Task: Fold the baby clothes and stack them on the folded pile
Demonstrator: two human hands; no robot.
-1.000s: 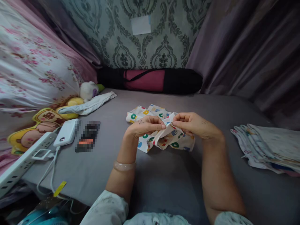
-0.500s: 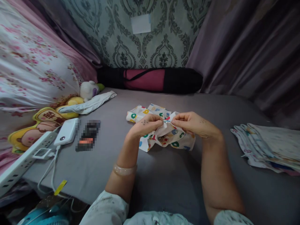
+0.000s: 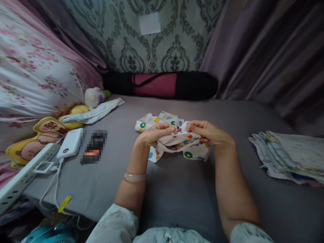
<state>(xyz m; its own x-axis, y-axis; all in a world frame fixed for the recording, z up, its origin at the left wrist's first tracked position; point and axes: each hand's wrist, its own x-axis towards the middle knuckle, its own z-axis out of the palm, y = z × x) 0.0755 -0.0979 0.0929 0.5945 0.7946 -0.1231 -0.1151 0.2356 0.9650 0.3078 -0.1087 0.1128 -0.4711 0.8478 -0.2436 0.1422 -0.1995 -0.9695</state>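
A white garment (image 3: 196, 151) with colourful printed shapes lies bunched on the grey bed sheet, its near opening stretched between my hands. My left hand (image 3: 159, 132) pinches the left part of that edge, thumb on top. On the right side, my right hand (image 3: 206, 131) grips the same edge between thumb and curled fingers. Part of the cloth is raised off the sheet, and the far part rests flat behind my hands. Folds hide the inside of the opening and some of my fingertips.
At the right lies a stack of folded cloths (image 3: 291, 157). On the left are a white power bank (image 3: 71, 143), a power strip (image 3: 27, 173), a blurred dark object (image 3: 95, 146), plush toys (image 3: 93, 98) and a pale cloth (image 3: 98, 113). A black and pink bag (image 3: 159, 85) lies along the wall.
My hands have moved apart slightly, and the garment's edge between them is now spread into a wider band. The view has shifted a little.
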